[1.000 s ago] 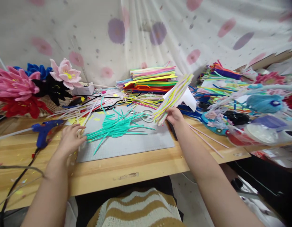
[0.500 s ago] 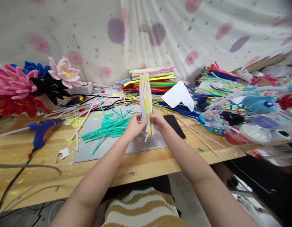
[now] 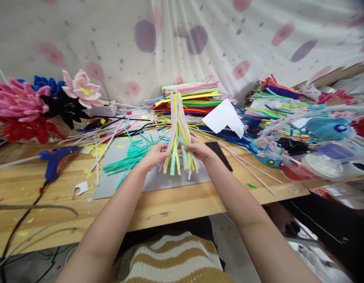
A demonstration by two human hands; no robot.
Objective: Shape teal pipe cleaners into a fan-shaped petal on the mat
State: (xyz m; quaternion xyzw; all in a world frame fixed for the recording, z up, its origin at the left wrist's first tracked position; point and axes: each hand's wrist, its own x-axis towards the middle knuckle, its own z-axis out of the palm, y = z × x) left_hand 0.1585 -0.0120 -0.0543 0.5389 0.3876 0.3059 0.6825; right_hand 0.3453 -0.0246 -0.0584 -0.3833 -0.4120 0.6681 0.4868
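Observation:
Between my hands stands a bundle of pastel pipe cleaners (image 3: 177, 118) in lilac, yellow and mint, close together at the top and splayed at the lower ends. My left hand (image 3: 154, 156) is closed around the left part of the bundle, and my right hand (image 3: 199, 150) grips the right part. Beneath them lies a grey mat (image 3: 158, 184). Green pipe cleaners (image 3: 127, 160) are heaped on it, left of my left hand. A dark flat phone-like slab (image 3: 219, 155) rests just right of my right hand.
A blue glue gun (image 3: 54, 161) with a black cord lies at the left, below fuzzy flowers (image 3: 19, 102). Stacked coloured pipe cleaners (image 3: 193, 94) and a white paper piece (image 3: 224, 118) sit behind. Craft pieces and a plastic container (image 3: 317, 165) crowd the right.
The bundle, held narrow and upright before, now spreads into two parts at the bottom. My left hand has moved left and my right hand slightly right.

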